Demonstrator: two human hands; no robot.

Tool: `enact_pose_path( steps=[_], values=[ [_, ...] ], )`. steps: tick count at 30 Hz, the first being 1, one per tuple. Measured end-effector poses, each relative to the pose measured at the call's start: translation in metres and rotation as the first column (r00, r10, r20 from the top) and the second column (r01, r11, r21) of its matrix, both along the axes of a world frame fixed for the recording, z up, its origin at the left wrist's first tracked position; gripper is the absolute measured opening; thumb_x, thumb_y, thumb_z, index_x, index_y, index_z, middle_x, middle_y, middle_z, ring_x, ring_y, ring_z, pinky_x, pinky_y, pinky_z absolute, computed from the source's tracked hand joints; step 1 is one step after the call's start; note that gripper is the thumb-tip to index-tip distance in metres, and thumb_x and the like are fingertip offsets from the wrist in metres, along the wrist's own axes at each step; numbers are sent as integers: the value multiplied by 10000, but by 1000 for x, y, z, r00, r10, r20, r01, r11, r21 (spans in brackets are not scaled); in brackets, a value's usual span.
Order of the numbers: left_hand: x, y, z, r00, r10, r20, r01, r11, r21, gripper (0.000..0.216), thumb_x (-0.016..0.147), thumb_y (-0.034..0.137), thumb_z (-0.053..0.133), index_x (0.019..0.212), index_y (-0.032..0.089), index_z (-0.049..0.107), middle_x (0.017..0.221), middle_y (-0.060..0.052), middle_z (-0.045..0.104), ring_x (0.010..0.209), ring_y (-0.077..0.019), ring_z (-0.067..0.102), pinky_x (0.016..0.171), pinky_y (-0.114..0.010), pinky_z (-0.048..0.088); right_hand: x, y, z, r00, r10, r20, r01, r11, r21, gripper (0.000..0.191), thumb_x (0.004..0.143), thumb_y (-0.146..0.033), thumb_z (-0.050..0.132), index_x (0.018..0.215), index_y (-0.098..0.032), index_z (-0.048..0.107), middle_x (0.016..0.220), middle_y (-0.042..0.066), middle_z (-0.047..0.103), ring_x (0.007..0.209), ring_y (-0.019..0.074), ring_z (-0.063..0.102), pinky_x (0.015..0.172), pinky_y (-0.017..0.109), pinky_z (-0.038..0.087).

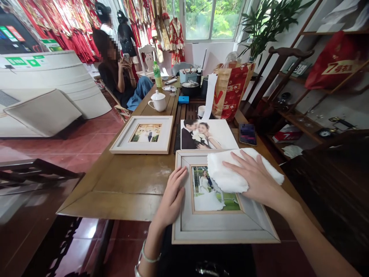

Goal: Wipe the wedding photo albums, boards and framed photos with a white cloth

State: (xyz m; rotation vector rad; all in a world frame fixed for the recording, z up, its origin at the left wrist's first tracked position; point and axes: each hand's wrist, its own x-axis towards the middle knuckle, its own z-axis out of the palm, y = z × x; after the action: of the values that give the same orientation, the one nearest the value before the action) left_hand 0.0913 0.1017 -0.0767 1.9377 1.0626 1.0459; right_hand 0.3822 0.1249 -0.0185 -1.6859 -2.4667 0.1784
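A grey-white picture frame point(219, 227) with a wedding photo lies at the near edge of the wooden table point(129, 184), overhanging it toward me. My left hand point(173, 194) rests flat on the frame's left border, fingers stretched out. My right hand point(256, 179) lies flat, fingers spread, on a white cloth point(227, 175) that covers the frame's upper right part. Behind it lie an unframed wedding print point(215, 132) and a second framed photo point(144, 134).
A phone point(247, 134) lies right of the print. Farther back stand a white lidded cup point(158, 100), a blue box point(183, 99), a green bottle point(157, 75), a pot and a red-patterned bag point(230, 90). A person point(118, 73) sits at the far left holding a phone. Shelves stand on the right.
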Motion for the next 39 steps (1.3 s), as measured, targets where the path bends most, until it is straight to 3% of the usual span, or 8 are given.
enact_pose_path(
  steps=[3,8,13,19,25,29,34,39],
  values=[
    [0,-1,0,1000,10,5,-10,1000,-12,487,996,186,358,1454,351,367,1550,-5,347,1469,-234,193,1199,-518,167,2,4,2,999,34,-23,-36,996,-82,582,821,-312,577,1394,-287,483,1548,113,323,1445,395,127,1042,766,129],
    [2,-1,2,1000,22,22,-21,1000,-18,484,995,185,353,1448,353,382,1545,-6,356,1469,-236,196,1198,-521,171,17,-40,10,992,94,-85,-111,969,-223,639,747,-102,521,1346,-322,539,1454,27,487,1435,314,225,1139,658,86],
    [2,-1,2,1000,26,2,-26,999,-25,490,996,180,345,1453,355,373,1547,-6,350,1471,-231,187,1198,-517,166,22,-83,1,953,219,-210,-292,852,-434,545,753,-198,654,1267,-376,616,1351,29,587,1371,388,328,1140,641,28],
    [2,-1,2,1000,23,-7,-23,1000,4,481,997,180,362,1445,355,383,1536,-7,368,1468,-219,195,1201,-507,156,-40,-86,8,912,315,-264,-404,805,-435,467,812,-194,597,1272,-267,626,1425,104,496,1381,452,261,1050,766,77],
    [-1,0,5,1000,-6,-9,6,999,-33,461,1004,212,366,1442,351,390,1544,-2,359,1477,-223,167,1204,-503,142,-81,-75,30,786,464,-407,-612,675,-411,559,821,-269,543,1370,-171,515,1503,110,390,1441,368,169,1095,713,-14],
    [-1,0,5,1000,-4,-14,4,1000,-19,467,999,211,378,1443,352,386,1538,-10,363,1476,-232,170,1204,-506,137,-64,-72,32,882,368,-295,-466,778,-422,650,675,-117,546,1325,-138,556,1456,99,476,1450,315,178,1163,621,12],
    [0,-1,8,999,-17,-46,14,998,-58,480,990,223,410,1452,347,366,1552,-12,335,1486,-239,124,1203,-509,136,-35,-40,13,958,247,-143,-274,935,-223,681,632,-38,494,1300,-142,574,1443,78,493,1439,295,231,1168,599,116],
    [0,-2,12,999,-17,-41,14,996,-86,475,995,232,395,1452,357,359,1560,2,319,1488,-229,116,1206,-492,140,-37,6,0,976,184,-118,-189,982,-26,727,647,-8,504,1352,-182,525,1443,64,497,1436,297,240,1149,617,159]
  ],
)
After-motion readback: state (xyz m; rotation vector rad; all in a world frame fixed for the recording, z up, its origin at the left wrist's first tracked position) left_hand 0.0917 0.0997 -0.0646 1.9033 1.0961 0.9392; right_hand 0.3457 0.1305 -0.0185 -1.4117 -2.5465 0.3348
